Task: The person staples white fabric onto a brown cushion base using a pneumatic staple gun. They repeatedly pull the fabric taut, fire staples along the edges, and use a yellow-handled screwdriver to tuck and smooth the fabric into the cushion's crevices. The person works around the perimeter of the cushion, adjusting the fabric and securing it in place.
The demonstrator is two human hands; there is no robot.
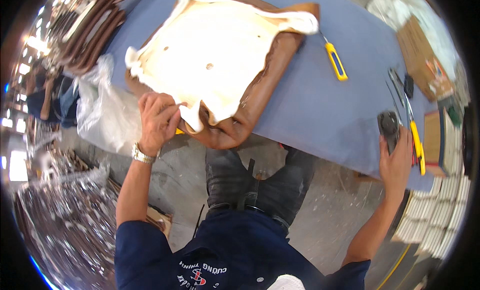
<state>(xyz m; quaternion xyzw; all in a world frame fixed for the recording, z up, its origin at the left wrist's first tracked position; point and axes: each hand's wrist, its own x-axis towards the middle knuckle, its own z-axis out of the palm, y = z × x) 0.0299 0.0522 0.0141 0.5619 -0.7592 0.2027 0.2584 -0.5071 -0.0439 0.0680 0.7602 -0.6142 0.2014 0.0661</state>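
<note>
An upholstered seat pad (268,85) in brown leather lies underside up on the table, its pale base board (220,50) facing me. Ragged white padding shows along the board's edges, and the leather is gathered in folds at the near corner. At that near-left corner my left hand (159,121) is closed, thumb and fingers pinching the white padding edge (191,116). Far to the right, my right hand (395,160) wraps around a dark tool that looks like a staple gun (388,124), at the table's right side. Its fingers are partly hidden.
A yellow-handled awl or screwdriver (336,62) lies right of the pad. Several long tools, some yellow-handled (416,140), lie by my right hand. A cardboard box (422,57) stands at the far right. Clear plastic wrap (107,112) hangs at left, near stacked brown pads (92,37).
</note>
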